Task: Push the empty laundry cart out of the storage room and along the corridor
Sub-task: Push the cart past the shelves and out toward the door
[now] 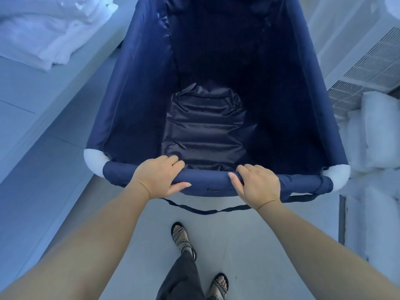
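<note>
Navy fabric laundry cart fills twelve o'clock, empty, squeezed between a shelf of folded linens at ten and stacked white bundles at three; left hand and right hand both wrapped around its near rail; drifting sideways risks snagging; the dangling strap could catch a sandalled foot.

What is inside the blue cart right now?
Nothing lies inside the cart: only its creased dark liner bottom shows. The near inner wall, below the rim bar that the left hand and right hand grip, is hidden.
</note>
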A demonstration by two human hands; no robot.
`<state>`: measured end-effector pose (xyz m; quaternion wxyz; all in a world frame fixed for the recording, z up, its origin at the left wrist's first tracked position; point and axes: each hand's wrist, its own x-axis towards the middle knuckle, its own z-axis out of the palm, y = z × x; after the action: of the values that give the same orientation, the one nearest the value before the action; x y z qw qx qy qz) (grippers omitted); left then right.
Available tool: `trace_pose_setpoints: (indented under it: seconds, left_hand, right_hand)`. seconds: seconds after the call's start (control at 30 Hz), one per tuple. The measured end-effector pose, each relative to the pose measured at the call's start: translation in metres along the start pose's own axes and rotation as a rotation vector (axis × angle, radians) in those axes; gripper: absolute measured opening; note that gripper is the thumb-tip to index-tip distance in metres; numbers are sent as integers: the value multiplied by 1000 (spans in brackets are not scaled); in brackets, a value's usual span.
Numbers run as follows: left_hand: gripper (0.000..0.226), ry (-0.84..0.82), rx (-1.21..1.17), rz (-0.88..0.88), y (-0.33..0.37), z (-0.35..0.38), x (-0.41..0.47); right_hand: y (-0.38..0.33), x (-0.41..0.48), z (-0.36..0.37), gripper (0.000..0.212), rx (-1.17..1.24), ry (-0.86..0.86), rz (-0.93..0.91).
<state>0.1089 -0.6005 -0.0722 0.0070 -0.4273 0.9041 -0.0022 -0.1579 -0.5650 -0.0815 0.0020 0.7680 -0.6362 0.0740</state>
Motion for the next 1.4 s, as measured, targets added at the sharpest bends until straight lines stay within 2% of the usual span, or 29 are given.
trace_pose_setpoints:
  seconds: [0.67, 1.03, 1.2, 1.4]
  left_hand:
    - [49, -26, 12, 93, -132, 0, 173]
    - [50, -23, 11, 72, -192, 0, 299]
    - [40, 3, 27, 67, -216, -6, 359]
    - [40, 18, 36, 38, -239, -6, 414]
  right_hand:
    - [34, 183, 20, 49, -39, 75, 121]
    - [94, 312, 31, 48, -35, 101, 108]
    - [125, 375, 35, 49, -12, 102, 99]
    - [152, 431, 39, 49, -6, 103, 94]
